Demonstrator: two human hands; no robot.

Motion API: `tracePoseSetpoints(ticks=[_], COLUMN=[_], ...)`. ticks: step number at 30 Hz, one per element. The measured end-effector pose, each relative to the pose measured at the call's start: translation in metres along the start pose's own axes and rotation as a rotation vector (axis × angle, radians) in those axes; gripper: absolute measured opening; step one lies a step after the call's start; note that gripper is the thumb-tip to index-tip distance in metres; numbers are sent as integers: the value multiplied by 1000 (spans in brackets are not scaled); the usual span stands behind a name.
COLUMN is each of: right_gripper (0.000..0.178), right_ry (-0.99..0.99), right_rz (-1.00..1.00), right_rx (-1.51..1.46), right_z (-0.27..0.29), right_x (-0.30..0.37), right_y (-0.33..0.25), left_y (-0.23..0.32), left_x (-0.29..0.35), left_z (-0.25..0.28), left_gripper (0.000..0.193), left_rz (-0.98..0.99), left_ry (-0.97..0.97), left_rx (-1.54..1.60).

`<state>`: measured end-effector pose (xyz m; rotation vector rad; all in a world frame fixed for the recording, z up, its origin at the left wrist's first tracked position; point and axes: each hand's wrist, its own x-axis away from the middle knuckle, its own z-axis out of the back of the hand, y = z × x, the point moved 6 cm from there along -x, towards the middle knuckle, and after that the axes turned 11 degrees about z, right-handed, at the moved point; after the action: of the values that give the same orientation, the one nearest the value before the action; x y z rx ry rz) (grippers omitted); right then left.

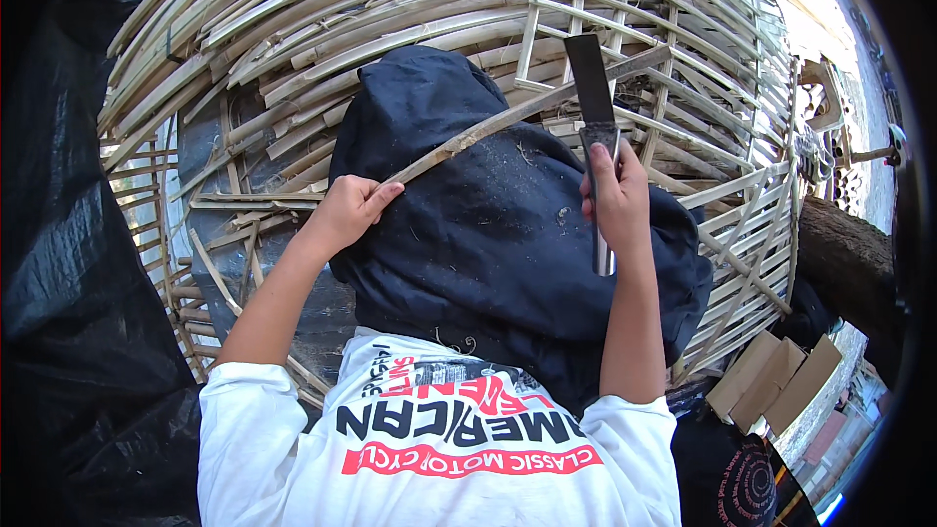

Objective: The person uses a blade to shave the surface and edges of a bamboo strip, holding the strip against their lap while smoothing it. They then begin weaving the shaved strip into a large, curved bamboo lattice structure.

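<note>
My left hand [357, 209] is closed round the near end of a long bamboo strip [468, 137], which slants up and away to the right. My right hand [617, 190] grips the shiny metal handle of a knife [589, 78]. Its broad dark blade has a squared tip and points away from me. The blade crosses in front of the strip; whether the two touch, I cannot tell. Under both hands, dark cloth [488, 244] covers my lap.
Split bamboo strips [322, 34] are piled beyond my lap, with a bamboo lattice [625, 0] over them at the far right. Dark plastic sheeting [68, 234] hangs at the left. A log [847, 259] and an open cardboard box [774, 383] are on the right.
</note>
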<state>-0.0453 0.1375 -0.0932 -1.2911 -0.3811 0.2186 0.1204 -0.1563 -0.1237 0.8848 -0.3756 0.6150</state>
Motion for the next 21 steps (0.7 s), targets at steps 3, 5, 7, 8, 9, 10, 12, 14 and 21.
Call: tracePoseSetpoints(ticks=[3,5,7,8,9,10,12,14,21], right_gripper=[24,22,21,22,21,21,21,23,27], right_ry=[-18,-68,-128,-95,-14,24,73,-121,-277], right_rz=[175,407,192,207,157,110,58,6,23], right_rx=[212,321,108,125,24,-54,-131,20,72], right_z=[-20,-31,-31,-26,-20,-23,-22,-19,-28], right_x=[5,14,11,7,5,2,0,-3,-3], right_y=[20,6,7,5,1,3,7,19,12], left_y=[8,9,4,2,1,3,7,6,-2], left_x=[1,3,6,6,5,5,4,2,-7], left_z=[-3,-2,-2,-5,-6,-5,-3,-2,-1], left_gripper=[62,61,59,59,59,60,60,60,62], left_rz=[-25,-16,-42,-57,-55,-73,-99,-51,-63], left_ry=[41,70,131,156,155,179,193,108,47], left_rx=[-31,-70,-49,-57,-56,-60,-67,-48,-22])
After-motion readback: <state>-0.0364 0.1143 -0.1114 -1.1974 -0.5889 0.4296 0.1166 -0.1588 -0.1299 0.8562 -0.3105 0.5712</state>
